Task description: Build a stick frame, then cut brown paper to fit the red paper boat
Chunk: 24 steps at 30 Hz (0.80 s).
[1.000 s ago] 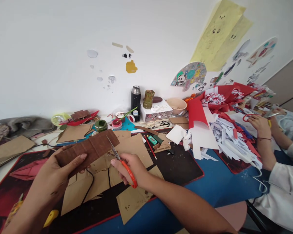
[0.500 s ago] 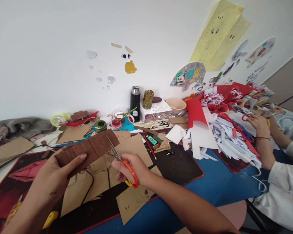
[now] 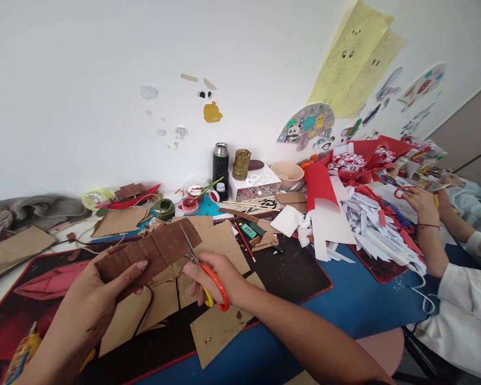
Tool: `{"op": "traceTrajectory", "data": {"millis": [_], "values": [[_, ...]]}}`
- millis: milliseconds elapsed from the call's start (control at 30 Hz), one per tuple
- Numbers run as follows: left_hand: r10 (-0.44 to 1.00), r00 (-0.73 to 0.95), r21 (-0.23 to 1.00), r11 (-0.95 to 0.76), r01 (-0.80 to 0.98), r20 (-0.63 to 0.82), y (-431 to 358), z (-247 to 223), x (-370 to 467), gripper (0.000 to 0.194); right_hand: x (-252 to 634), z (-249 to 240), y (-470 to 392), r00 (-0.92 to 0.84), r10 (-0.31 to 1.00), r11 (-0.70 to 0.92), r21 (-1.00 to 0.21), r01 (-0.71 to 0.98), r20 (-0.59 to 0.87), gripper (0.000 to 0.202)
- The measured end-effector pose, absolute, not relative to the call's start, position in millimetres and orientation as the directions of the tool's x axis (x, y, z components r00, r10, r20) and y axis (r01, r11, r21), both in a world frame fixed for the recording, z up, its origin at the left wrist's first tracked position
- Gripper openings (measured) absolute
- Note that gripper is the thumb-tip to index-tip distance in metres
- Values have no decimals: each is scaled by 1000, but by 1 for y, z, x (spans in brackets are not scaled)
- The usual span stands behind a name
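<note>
My left hand (image 3: 100, 289) holds a strip of brown-painted cardboard (image 3: 154, 251), thumb on top and fingers beneath. The strip is tilted, its far end pointing up and right. My right hand (image 3: 218, 278) grips scissors (image 3: 220, 291) with red and yellow handles. One blade lies across the strip's upper face near its right end; the other blade is mostly hidden. Under both hands, several pieces of plain brown cardboard (image 3: 218, 331) lie on a dark mat (image 3: 300, 272) with a red edge.
Paint jars (image 3: 164, 208), a black flask (image 3: 220, 163) and a white box (image 3: 254, 184) stand by the wall. A glue gun (image 3: 22, 353) lies lower left. White paper strips (image 3: 369, 224) are heaped at right, near another person's hand (image 3: 423, 206) holding scissors.
The brown strip and my left hand have shifted slightly right. The scissor blade now lies further across the strip. More of the glue gun shows at lower left.
</note>
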<state>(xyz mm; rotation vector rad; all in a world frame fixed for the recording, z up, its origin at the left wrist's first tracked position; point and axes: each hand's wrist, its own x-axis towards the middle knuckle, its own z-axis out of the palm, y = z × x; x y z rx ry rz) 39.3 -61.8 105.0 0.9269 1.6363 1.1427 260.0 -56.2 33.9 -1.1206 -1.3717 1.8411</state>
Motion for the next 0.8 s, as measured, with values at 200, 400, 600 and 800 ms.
{"op": "traceTrajectory", "data": {"millis": [200, 400, 600, 800], "values": [[917, -297, 953, 297, 62, -266, -62, 109, 45, 77, 262, 39, -58, -444, 851, -276, -958, 76, -280, 47], [924, -290, 959, 277, 54, -250, -62, 99, 41, 77, 260, 35, -59, -420, 866, -253, -962, 100, -271, 49], [931, -267, 959, 277, 67, -250, -61, 92, 38, 82, 256, 22, -60, -378, 898, -199, -973, 114, -227, 52], [918, -277, 945, 316, 84, -282, -63, 95, 38, 86, 257, 25, -59, -436, 865, -248, -967, 60, -248, 56]]}}
